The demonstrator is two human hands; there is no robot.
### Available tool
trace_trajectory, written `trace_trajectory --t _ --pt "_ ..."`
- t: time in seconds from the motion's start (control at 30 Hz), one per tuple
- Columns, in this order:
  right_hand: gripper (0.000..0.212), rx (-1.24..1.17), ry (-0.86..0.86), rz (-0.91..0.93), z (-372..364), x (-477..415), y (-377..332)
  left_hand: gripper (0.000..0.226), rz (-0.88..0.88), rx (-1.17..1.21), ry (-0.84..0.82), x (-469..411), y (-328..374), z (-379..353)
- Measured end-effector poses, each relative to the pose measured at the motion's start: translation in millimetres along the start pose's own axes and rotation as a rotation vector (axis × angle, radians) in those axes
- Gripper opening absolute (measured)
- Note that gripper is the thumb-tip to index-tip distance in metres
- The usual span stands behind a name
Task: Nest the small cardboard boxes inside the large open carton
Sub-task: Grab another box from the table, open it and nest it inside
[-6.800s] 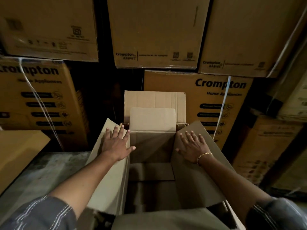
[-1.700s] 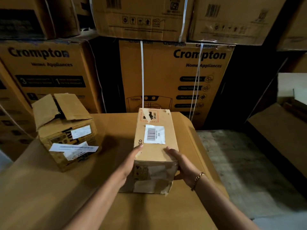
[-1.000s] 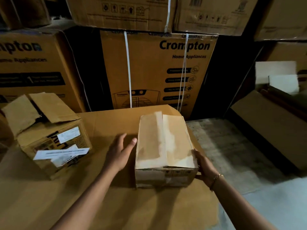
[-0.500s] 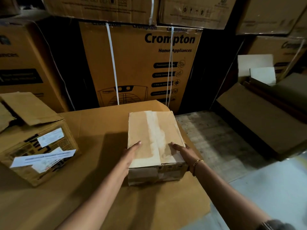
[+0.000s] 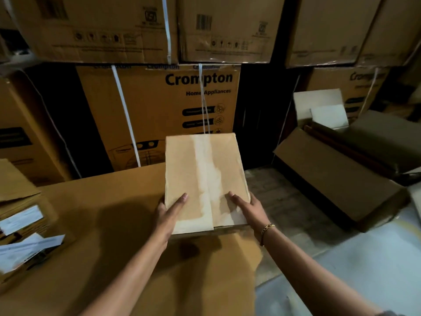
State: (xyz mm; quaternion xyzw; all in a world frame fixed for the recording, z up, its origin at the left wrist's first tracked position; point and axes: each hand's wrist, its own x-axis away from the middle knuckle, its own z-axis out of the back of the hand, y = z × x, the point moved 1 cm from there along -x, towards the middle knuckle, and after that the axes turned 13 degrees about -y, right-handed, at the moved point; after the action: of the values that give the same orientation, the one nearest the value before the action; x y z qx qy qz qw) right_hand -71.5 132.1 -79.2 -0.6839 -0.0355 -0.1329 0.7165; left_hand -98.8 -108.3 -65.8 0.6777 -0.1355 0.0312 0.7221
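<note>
The small box [image 5: 205, 179] is gripped at its near corners by the left hand [image 5: 167, 216] and right hand [image 5: 249, 212], with thumbs laid on top and fingers curled underneath, apparently lifted off the cardboard surface [image 5: 102, 213]. A second small box [image 5: 25, 224] is left at 9 o'clock. The held box is best kept level, swung toward the large open carton [image 5: 330, 176] at 2 o'clock, and lowered clear of its flaps.

back: stacked printed cartons [image 5: 159, 110] | floor [image 5: 284, 201]: grey concrete | light: dim

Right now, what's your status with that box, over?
Left hand and right hand grip small taped brown cardboard box, lifted. Large open brown carton on floor, right. Nothing between.
</note>
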Motion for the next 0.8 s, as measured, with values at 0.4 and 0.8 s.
trace_trajectory --t 0.4,0.8 --pt "0.066 0.029 0.199 0.484 259 66 -97 0.064 -0.444 -0.011 -0.147 8 116 -239" --pt "0.084 0.188 0.507 0.648 475 86 -148 0.068 -0.743 0.177 -0.391 -12 199 -464"
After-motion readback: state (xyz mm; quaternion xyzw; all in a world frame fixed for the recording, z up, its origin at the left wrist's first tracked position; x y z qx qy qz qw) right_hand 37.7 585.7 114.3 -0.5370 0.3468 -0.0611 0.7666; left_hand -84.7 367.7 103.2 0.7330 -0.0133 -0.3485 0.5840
